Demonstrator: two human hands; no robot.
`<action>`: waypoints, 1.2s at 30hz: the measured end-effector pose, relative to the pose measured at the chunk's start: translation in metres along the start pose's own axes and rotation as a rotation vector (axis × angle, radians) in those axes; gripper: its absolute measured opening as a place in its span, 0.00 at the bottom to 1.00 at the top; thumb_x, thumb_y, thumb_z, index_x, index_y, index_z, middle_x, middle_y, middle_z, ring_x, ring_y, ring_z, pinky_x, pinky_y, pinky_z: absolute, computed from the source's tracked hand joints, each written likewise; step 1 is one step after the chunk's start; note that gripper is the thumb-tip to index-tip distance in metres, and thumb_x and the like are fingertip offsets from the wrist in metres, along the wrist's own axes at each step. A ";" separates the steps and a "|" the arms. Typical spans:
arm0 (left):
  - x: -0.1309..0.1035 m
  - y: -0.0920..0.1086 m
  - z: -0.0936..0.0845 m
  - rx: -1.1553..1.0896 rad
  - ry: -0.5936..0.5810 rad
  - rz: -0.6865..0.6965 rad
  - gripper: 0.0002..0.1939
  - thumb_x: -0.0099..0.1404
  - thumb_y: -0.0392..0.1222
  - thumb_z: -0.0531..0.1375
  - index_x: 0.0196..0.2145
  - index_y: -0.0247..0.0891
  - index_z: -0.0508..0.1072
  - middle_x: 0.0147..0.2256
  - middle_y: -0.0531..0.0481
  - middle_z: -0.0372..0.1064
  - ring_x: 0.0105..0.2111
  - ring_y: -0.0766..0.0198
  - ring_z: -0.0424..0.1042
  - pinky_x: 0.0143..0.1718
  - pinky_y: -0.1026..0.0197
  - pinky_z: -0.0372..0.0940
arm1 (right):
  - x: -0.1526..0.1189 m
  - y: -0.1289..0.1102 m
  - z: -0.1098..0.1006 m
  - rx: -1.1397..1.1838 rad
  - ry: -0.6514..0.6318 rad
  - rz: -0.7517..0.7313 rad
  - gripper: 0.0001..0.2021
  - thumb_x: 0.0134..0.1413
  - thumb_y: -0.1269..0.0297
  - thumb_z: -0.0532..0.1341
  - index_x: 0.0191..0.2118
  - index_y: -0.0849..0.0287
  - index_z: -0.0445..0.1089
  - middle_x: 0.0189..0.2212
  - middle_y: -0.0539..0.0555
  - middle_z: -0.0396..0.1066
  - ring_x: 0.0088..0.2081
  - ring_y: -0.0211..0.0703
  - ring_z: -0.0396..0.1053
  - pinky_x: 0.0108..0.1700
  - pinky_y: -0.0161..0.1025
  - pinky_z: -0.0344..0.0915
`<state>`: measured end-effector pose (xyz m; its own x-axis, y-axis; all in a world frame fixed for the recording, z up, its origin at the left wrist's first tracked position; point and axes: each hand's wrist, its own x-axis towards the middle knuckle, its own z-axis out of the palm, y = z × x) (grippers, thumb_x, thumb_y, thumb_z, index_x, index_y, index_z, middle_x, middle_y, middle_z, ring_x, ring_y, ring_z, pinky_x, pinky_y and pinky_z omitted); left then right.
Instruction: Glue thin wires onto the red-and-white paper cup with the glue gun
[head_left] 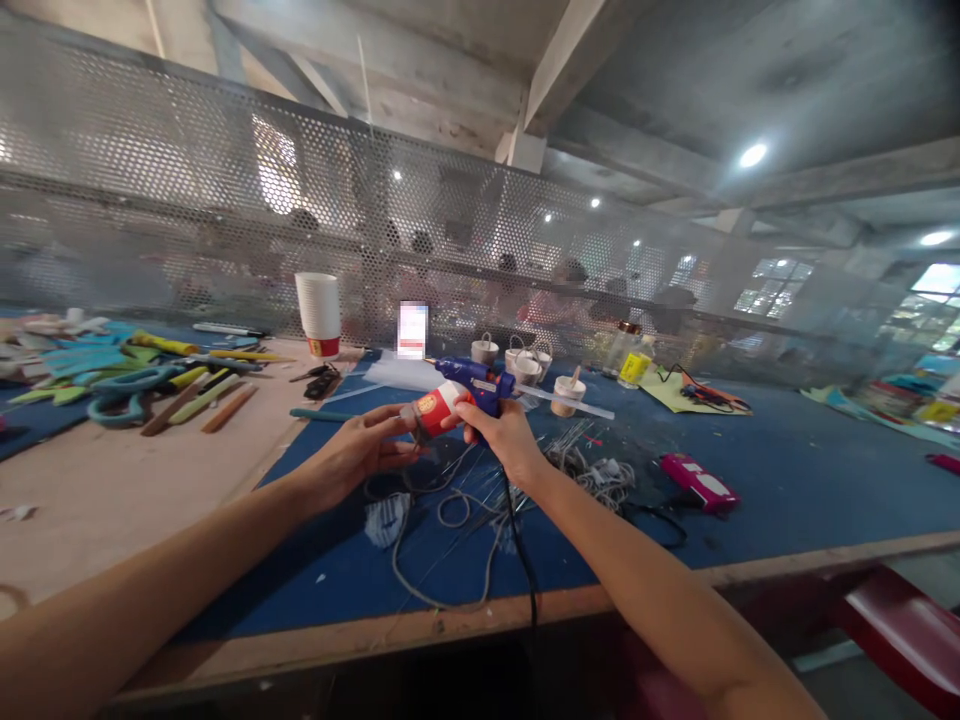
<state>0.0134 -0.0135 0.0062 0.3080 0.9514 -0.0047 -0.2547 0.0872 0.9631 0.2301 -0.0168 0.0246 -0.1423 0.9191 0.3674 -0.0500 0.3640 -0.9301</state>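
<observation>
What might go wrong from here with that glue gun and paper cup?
Burn: the glue gun points its nozzle leftward, and in this view it sits just above the left hand; if hot, a slip of the right hand might burn skin.

Snag: the black cable runs down beside loose grey cord and might catch on it.

Dent: the paper cup looks thin-walled, so a hard squeeze could crush it.

There are two hands [367, 447] [511, 437], one glue gun [472, 376], one held cup [435, 409] and one cup stack [319, 308].
</observation>
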 end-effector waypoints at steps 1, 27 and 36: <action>0.001 0.000 -0.001 -0.004 0.000 0.006 0.21 0.60 0.40 0.71 0.51 0.35 0.77 0.45 0.38 0.82 0.37 0.53 0.84 0.39 0.59 0.77 | 0.000 0.001 0.000 -0.021 -0.017 -0.009 0.12 0.55 0.55 0.67 0.39 0.59 0.76 0.28 0.53 0.80 0.21 0.35 0.63 0.27 0.36 0.62; 0.007 0.006 -0.021 -0.068 0.177 0.142 0.13 0.56 0.39 0.73 0.37 0.35 0.76 0.41 0.43 0.80 0.38 0.57 0.82 0.43 0.59 0.76 | -0.009 0.014 -0.007 -0.500 -0.132 -0.193 0.18 0.58 0.44 0.66 0.29 0.53 0.73 0.18 0.49 0.64 0.28 0.46 0.67 0.32 0.41 0.63; 0.005 0.009 -0.016 -0.077 0.209 0.147 0.12 0.56 0.37 0.73 0.36 0.34 0.76 0.38 0.44 0.80 0.34 0.59 0.81 0.40 0.60 0.76 | -0.009 0.007 -0.006 -0.547 -0.150 -0.268 0.17 0.60 0.46 0.65 0.27 0.52 0.70 0.20 0.49 0.64 0.32 0.49 0.68 0.37 0.43 0.63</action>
<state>-0.0020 -0.0031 0.0111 0.0689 0.9951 0.0704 -0.3544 -0.0415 0.9342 0.2374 -0.0220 0.0152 -0.3344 0.7684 0.5456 0.4042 0.6400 -0.6535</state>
